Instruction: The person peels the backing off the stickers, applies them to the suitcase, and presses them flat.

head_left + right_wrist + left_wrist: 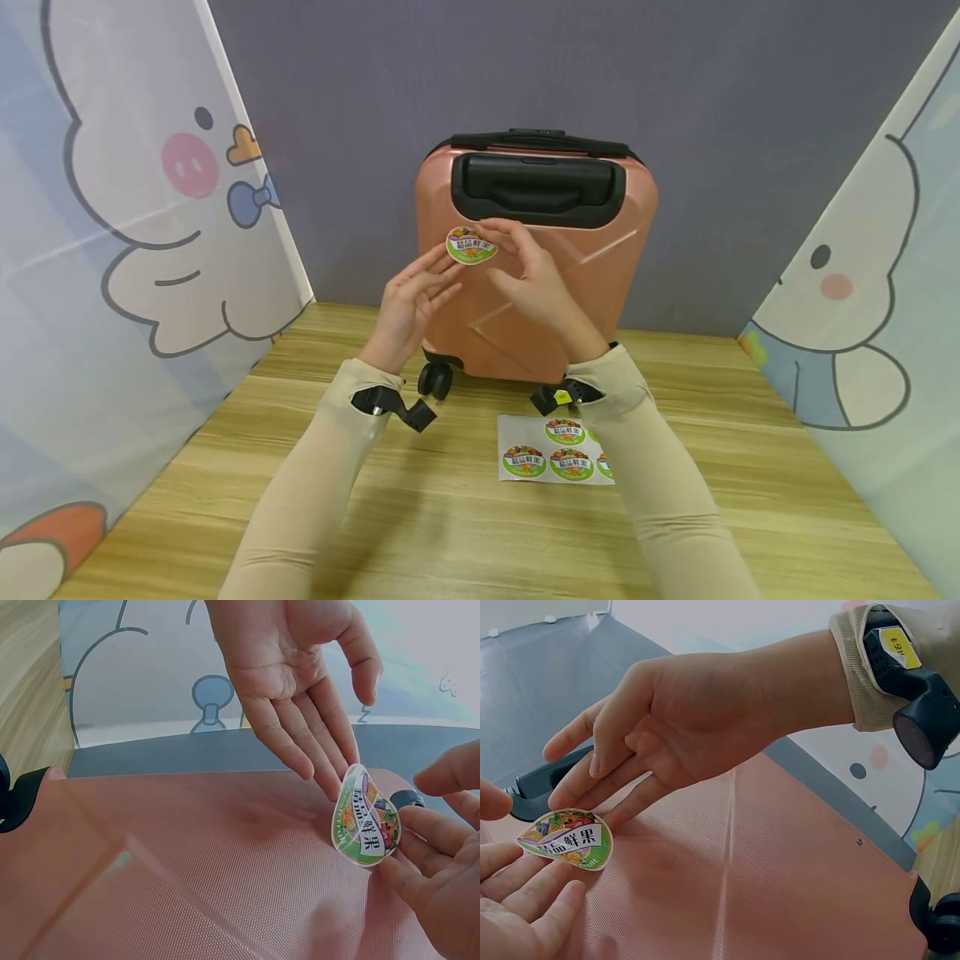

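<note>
A round fruit-label sticker (471, 246) with green, white and coloured fruit print is held up between both hands, in front of the pink suitcase (510, 346). My left hand (408, 308) touches it from the lower left with extended fingertips, the thumb apart from it. On the other side, fingertips of my right hand (536, 279) touch its edge, and that thumb also stands away. In the left wrist view the sticker (570, 844) looks bent, narrowing to a point at one side. The right wrist view shows the sticker (365, 825) close to the suitcase's ribbed shell.
On the wooden table (420, 517) lies a backing sheet (517, 427) with several like stickers, partly hidden by the right forearm. The suitcase stands upright on wheels (435, 380), its black handle recess (540, 187) near the top. Grey and cartoon-printed panels enclose the table.
</note>
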Action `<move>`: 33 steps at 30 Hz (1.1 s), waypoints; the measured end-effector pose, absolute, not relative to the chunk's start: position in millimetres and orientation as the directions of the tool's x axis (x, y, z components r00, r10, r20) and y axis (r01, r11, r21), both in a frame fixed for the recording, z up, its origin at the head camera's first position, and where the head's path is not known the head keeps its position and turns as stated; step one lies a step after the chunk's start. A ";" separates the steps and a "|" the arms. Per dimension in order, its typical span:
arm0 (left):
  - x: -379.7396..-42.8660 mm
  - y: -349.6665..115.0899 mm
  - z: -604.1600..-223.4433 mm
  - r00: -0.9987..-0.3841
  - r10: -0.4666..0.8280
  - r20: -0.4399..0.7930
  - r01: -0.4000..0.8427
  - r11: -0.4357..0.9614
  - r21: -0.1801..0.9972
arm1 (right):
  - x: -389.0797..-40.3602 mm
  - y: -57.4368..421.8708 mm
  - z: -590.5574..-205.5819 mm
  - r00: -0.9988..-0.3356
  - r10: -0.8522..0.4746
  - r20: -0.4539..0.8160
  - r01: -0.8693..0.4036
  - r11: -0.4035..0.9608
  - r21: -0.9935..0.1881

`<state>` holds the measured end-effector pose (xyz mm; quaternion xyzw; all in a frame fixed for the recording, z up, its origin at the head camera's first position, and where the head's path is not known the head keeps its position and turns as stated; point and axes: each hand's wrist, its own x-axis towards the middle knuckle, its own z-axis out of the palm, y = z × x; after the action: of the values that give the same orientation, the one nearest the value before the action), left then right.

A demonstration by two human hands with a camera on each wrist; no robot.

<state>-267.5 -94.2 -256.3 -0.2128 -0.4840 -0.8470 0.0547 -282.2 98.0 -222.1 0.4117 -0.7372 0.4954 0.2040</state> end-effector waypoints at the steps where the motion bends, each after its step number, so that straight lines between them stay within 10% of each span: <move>1: -267.6 -94.1 -256.1 -0.903 0.114 0.413 0.298 -0.525 0.797 | -282.1 97.8 -221.9 -0.583 -0.405 0.704 -0.806 0.187 -0.561; 20: -268.9 -89.3 -252.5 -0.908 0.127 0.400 0.283 -0.519 0.807 | -275.3 94.2 -224.4 -0.626 -0.416 0.659 -0.778 0.383 -0.498; 33: -272.1 -90.4 -258.0 -0.910 0.122 0.397 0.280 -0.527 0.803 | -287.7 95.3 -238.6 -0.615 -0.294 0.732 -0.758 -0.037 -0.652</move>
<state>-272.1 -90.4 -258.0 -0.2074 -0.4842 -0.8488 0.0465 -287.7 95.3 -238.6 0.3943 -0.6667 0.6025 0.1924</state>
